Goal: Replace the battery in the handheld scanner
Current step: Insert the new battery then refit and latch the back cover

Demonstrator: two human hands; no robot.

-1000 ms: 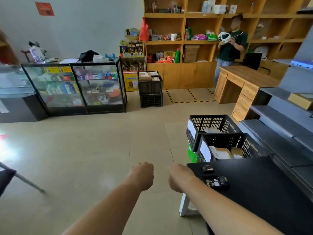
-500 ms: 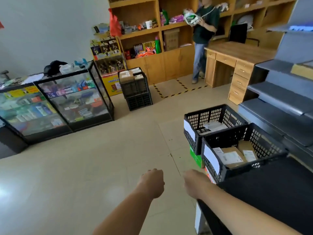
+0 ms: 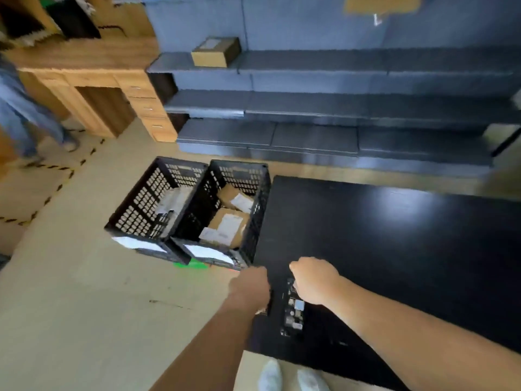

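Observation:
The handheld scanner, dark with pale keys or labels, lies on the black table near its left edge. My right hand hovers over the scanner's far end with its fingers curled under. Whether it touches the scanner is hidden. Just left of it, my left hand is a closed fist over the table's left edge. A small dark piece peeks out beside that hand's wrist, too blurred to name.
Two black plastic crates holding cardboard parcels stand on the floor against the table's left side. Grey shelving with a cardboard box runs behind. A wooden desk and a person's legs are far left.
The view has swung right and down, from the shop floor onto the table. Both hands have moved right, over the table's left edge and the scanner.

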